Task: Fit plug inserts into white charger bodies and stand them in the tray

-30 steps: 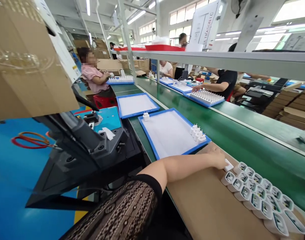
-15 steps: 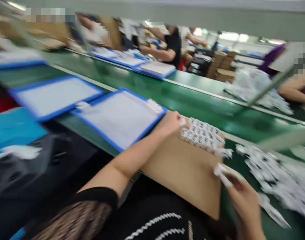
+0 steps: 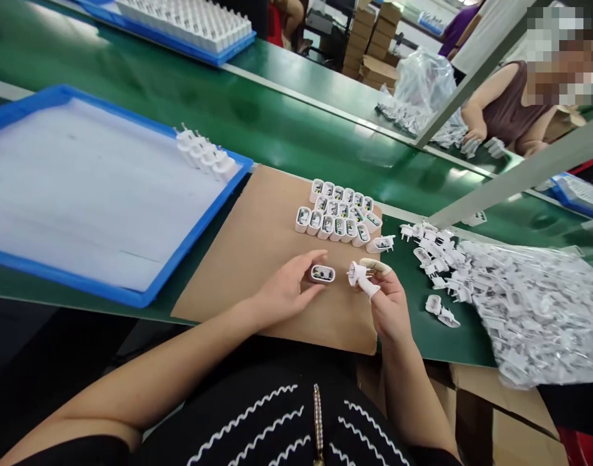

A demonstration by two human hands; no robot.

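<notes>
My left hand [image 3: 287, 290] holds a white charger housing [image 3: 322, 274] between thumb and fingers, its open end up and a circuit board showing inside. To its right, my right hand [image 3: 392, 309] pinches a white plug cap [image 3: 357, 273] with pins; white covers sit on the thumb and a finger. The two pieces are apart, over a brown cardboard sheet [image 3: 238, 259]. Behind them stand rows of open charger housings [image 3: 338, 226] with boards inside. One housing [image 3: 380, 244] lies tilted at the right end, with a plug cap by it.
On the left lies a blue-rimmed tray [image 3: 145, 294] with several white chargers [image 3: 206, 155] in its far corner. Loose plug caps [image 3: 437, 259] and a plastic bag of caps [image 3: 544, 310] cover the right side. Across the green bench [image 3: 287, 123], a person [image 3: 510, 103] handles white parts beyond a slanted post.
My left hand has come back from the far edge of the cardboard and now holds a housing. My right hand has moved inward with the cap. The view has swung to the right.
</notes>
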